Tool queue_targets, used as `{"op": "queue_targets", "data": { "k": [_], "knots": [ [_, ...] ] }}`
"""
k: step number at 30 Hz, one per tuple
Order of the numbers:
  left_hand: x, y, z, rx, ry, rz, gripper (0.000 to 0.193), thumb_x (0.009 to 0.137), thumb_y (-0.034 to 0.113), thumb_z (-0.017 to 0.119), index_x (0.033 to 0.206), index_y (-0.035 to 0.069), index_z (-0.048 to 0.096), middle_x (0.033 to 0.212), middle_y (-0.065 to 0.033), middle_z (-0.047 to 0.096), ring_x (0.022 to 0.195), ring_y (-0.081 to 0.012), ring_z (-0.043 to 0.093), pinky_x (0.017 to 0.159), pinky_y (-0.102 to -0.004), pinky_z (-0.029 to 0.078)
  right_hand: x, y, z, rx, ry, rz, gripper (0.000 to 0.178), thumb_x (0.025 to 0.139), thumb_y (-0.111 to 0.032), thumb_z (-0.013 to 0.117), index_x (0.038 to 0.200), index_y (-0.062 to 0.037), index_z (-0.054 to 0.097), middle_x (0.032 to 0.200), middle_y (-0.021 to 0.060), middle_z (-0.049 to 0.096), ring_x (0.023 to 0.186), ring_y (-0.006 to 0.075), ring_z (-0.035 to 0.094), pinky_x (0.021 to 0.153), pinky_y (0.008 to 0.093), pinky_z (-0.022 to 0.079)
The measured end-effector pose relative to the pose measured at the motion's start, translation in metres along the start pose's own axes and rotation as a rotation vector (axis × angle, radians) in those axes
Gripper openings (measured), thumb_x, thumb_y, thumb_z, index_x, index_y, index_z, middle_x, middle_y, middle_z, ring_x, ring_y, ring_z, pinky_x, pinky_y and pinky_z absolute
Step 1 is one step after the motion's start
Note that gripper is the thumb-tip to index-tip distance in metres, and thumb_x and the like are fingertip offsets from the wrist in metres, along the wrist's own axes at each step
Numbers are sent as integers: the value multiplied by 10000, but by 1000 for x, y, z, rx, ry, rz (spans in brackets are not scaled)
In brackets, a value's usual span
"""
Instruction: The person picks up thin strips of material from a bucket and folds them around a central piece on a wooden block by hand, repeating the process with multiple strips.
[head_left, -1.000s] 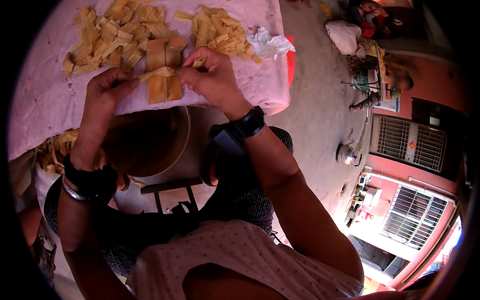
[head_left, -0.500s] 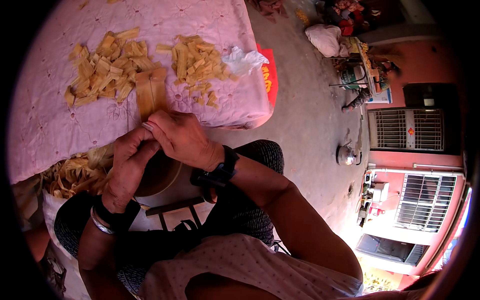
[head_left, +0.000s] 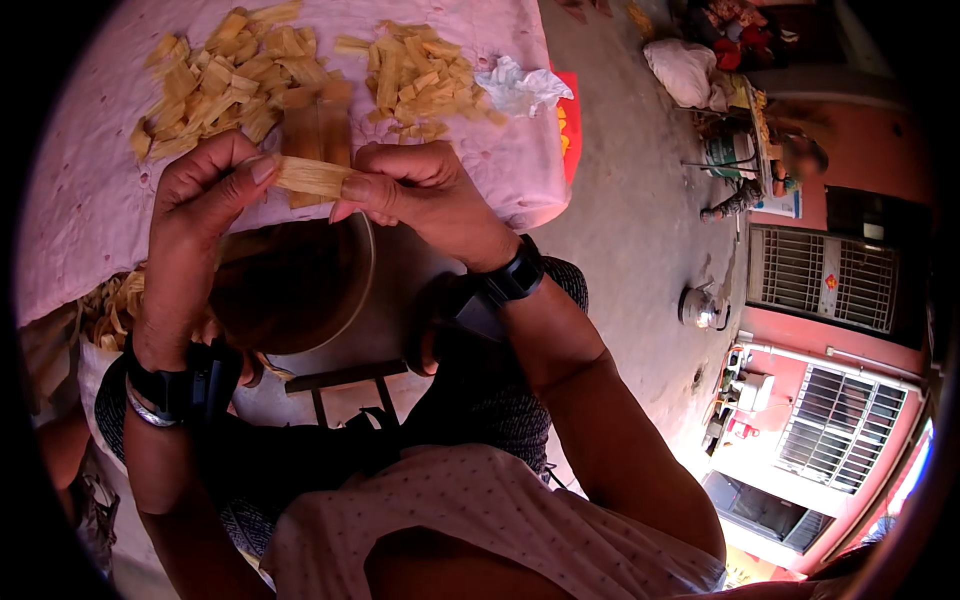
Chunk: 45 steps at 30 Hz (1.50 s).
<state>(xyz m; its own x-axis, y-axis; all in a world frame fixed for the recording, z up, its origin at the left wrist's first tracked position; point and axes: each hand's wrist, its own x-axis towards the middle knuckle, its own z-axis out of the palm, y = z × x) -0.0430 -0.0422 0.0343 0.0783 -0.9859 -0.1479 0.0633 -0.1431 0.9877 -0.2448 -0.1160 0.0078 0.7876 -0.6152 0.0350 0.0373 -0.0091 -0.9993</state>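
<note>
My left hand (head_left: 205, 195) and my right hand (head_left: 425, 195) stretch a straw-coloured dried husk strip (head_left: 313, 177) between them, each pinching one end with thumb and fingers. The strip is level, flat and finely ribbed. Behind it, a small brown wooden board (head_left: 316, 125) lies at the edge of the cloth-covered table (head_left: 90, 200). A larger pile of similar strips (head_left: 225, 85) lies left of the board, and a pile of shorter pieces (head_left: 420, 75) lies to its right. Below my hands sits a round, dark-bottomed basin (head_left: 290, 290).
Crumpled white plastic (head_left: 522, 88) and a red sheet (head_left: 567, 125) lie at the table's right corner. Loose husks (head_left: 110, 310) fill a pale sack at my left. A kettle (head_left: 697, 308) stands on the concrete floor. Another person (head_left: 765, 170) is near a far table.
Both hands have risen and drawn apart from their clasp over the board's near end, and the strip now shows between them. The view has shifted, with the table higher and the basin more exposed.
</note>
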Motion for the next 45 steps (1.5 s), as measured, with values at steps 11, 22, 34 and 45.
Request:
{"op": "queue_targets", "data": {
  "k": [11, 22, 34, 45],
  "knots": [
    [-10, -48, 25, -451, -196, -389, 406, 913, 385, 353, 704, 63, 482, 581, 40, 367, 516, -60, 307, 493, -207, 242, 4, 24, 18, 366, -101, -112, 247, 868, -29, 517, 1105, 10, 576, 1415, 116, 283, 1100, 177, 505, 828, 262, 461],
    [-9, -40, 33, -741, 233, -531, 190, 836, 188, 466, 841, 20, 554, 678, -32, 537, 506, -102, 446, 448, -210, 321, 5, 19, 46, -374, 32, -558, 310, 813, -56, 607, 1121, -39, 585, 1416, 222, 221, 1109, 231, 516, 804, 280, 475],
    [-7, -34, 13, -326, 94, -50, 174, 838, 114, 489, 923, -9, 579, 683, -40, 568, 499, -54, 358, 478, -183, 282, 4, 18, 33, -227, 320, -238, 267, 865, 50, 445, 1116, 55, 538, 826, 108, 636, 698, 135, 617, 651, 228, 504],
    [-13, -52, 19, 77, -111, 67, 191, 837, 7, 483, 985, -23, 601, 748, 14, 526, 663, -82, 436, 623, -214, 379, 7, 9, 1, -15, -25, 259, 166, 852, -3, 506, 974, 33, 613, 619, 67, 603, 483, 71, 535, 442, 187, 425]
  ]
}}
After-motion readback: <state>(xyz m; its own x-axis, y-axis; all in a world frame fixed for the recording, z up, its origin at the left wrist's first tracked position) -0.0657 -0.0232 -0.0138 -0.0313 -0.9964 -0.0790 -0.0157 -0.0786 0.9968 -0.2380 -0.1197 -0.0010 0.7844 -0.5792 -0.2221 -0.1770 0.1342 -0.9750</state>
